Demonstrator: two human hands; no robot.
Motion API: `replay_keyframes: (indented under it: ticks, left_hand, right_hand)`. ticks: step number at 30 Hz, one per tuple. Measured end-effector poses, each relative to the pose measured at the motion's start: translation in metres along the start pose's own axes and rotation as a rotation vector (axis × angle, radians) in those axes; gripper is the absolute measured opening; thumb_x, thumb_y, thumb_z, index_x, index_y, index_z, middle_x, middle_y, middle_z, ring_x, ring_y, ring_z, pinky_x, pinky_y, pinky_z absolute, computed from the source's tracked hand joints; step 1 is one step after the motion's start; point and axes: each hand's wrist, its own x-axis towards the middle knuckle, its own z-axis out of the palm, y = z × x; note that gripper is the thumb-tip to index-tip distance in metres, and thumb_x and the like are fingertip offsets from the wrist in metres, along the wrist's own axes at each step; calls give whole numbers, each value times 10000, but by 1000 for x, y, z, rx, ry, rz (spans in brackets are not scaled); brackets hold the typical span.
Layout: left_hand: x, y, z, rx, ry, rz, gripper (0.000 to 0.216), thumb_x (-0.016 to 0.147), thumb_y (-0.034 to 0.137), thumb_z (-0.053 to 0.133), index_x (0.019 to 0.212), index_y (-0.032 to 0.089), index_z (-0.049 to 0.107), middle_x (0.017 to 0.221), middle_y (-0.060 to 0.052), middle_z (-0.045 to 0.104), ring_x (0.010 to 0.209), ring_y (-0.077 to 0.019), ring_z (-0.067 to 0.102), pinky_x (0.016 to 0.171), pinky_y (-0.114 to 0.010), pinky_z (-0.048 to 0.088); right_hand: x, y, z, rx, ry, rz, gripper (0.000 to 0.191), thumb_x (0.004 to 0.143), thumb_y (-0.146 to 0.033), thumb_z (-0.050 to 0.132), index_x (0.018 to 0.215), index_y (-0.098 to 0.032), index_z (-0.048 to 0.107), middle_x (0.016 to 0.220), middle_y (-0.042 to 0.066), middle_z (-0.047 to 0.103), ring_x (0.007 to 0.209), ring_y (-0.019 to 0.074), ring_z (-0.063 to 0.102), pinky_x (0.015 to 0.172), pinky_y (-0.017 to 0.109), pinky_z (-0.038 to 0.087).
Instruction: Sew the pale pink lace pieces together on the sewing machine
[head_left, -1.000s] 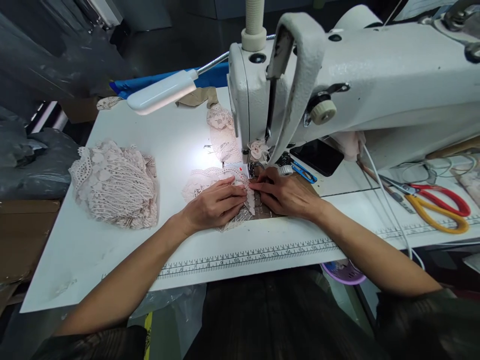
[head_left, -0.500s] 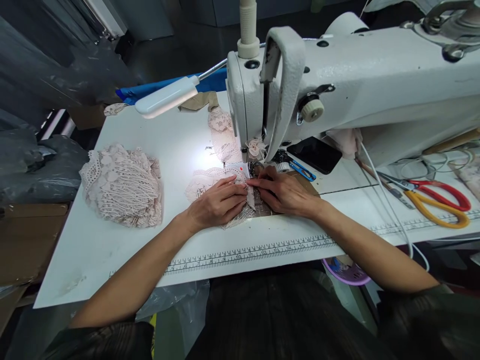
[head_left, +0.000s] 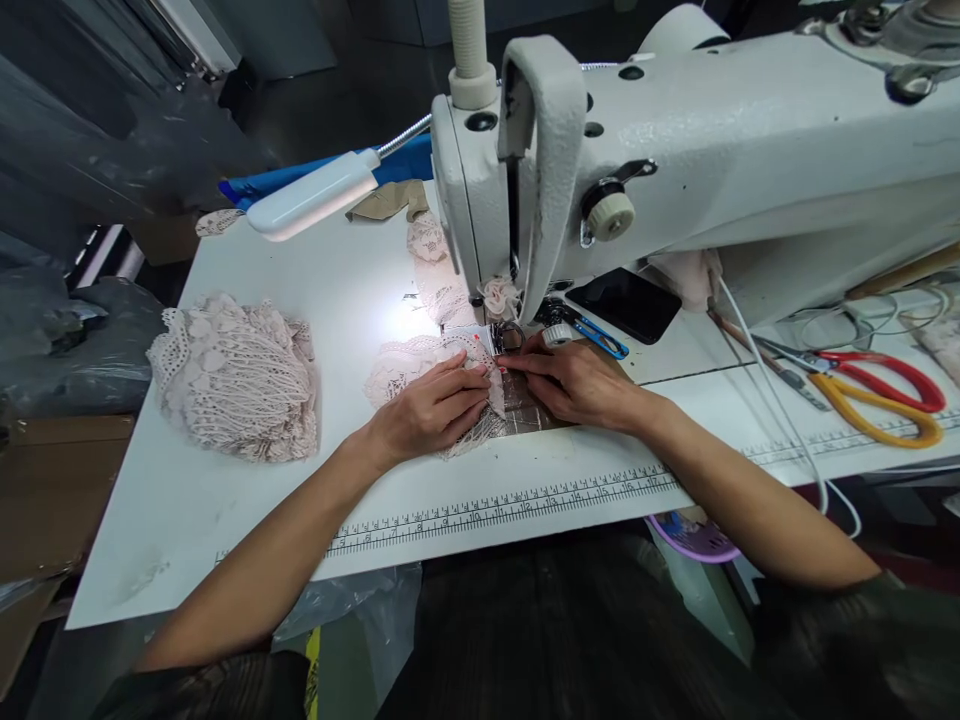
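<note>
Our fingertips lie very close to the presser foot [head_left: 510,335] of the sewing machine [head_left: 712,150], and that is the main hazard we see: if the cloth feeds faster than the hands give way, a finger could come under the needle. The second risk is that uneven pressure from the two hands skews the open mesh, so that it puckers or wanders off line. Our left hand [head_left: 431,410] lies flat with its fingers stretched out and close together, pressing down on the lace piece [head_left: 405,365]. Our right hand [head_left: 581,385] lies flat as well, its fingertips almost meeting those of the left at the edge of the lace. The lace lies on the bench [head_left: 300,520] just in front of the foot. It is pale pink, thin and full of holes, with a scalloped edge, bunched a little under the palm. It looks limp and apt to stretch.
</note>
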Motion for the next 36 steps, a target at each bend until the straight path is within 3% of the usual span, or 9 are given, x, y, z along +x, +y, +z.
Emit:
replay_keyframes:
  ticks: [9,15,22,27,36]
  left_hand:
    - [-4,-1,3,-4,-5,-33,140,891,94,596,1023,128,625,994,-61,714,994,-163,696,1020,-461,554]
    - [-3,0,-1,6,-3,-26,145,896,118,576,1034,140,616,1007,-54,715,1044,-168,675,1042,-460,525]
    - [10,-7,-14,248,-166,-45,223,906,278,564,1067,134,619,1110,-122,695,856,-226,637,727,-404,514]
    - [9,-7,-8,315,-222,-74,301,929,311,505,1126,102,598,1191,-170,649,899,-251,603,754,-416,484]
    - [6,-5,-6,326,-202,-90,313,924,305,508,1143,99,595,1249,-170,626,901,-261,574,747,-426,444]
  right_hand:
    - [0,0,2,-51,7,-249,352,905,-166,473,1180,-224,684,1111,120,583,1015,214,558,863,410,528]
    - [-1,-1,4,-60,-18,-211,332,911,-189,488,1183,-224,676,1110,120,578,1058,230,544,905,451,521]
    - [0,-6,4,-117,5,-207,313,896,-194,507,1143,-207,698,1092,135,575,1030,243,540,859,438,530]
    - [-2,-7,6,-124,-16,-180,293,897,-230,538,1148,-222,689,1118,131,567,1045,241,534,892,438,509]
    - [-2,-8,6,-131,2,-170,281,916,-246,519,1129,-217,700,1112,132,567,1027,238,534,867,427,516]
